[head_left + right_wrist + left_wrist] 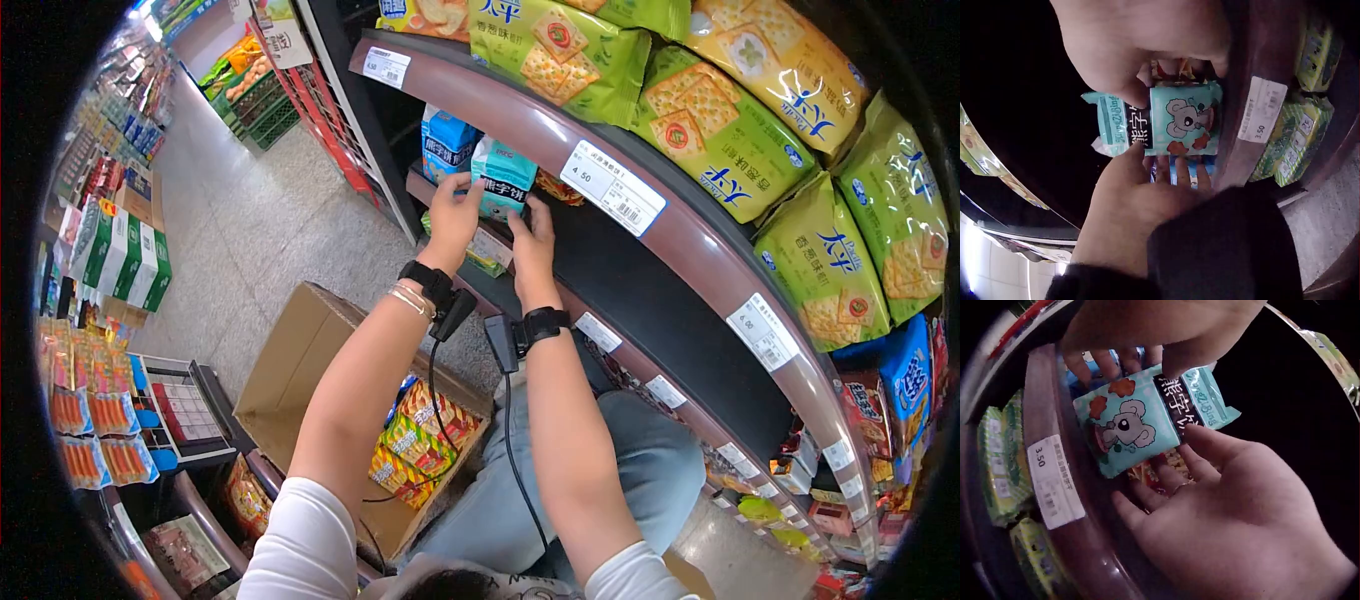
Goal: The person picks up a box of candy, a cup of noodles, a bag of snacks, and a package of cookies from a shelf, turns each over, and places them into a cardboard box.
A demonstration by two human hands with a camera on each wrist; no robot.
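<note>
A teal bag of koala biscuits (pixel 503 178) stands on the shelf between my two hands. My left hand (pixel 452 222) is on its left side, thumb at the bag's edge and fingers loosely extended beside it. On the other side is my right hand (pixel 535 248), its thumb at the front edge and its fingers spread along the side. The left wrist view shows the koala picture on the bag (pixel 1135 428), with the right palm (pixel 1235 512) facing it. In the right wrist view the thumbs flank the bag (pixel 1182 119) from above and below.
A blue biscuit bag (pixel 447 143) stands left of the teal one, and a red package (pixel 560 188) sits to its right. Green cracker packs (pixel 560 55) fill the shelf above. Below is an open cardboard box (pixel 300 370) holding several snack packs. Price tags (pixel 612 188) line the shelf edges.
</note>
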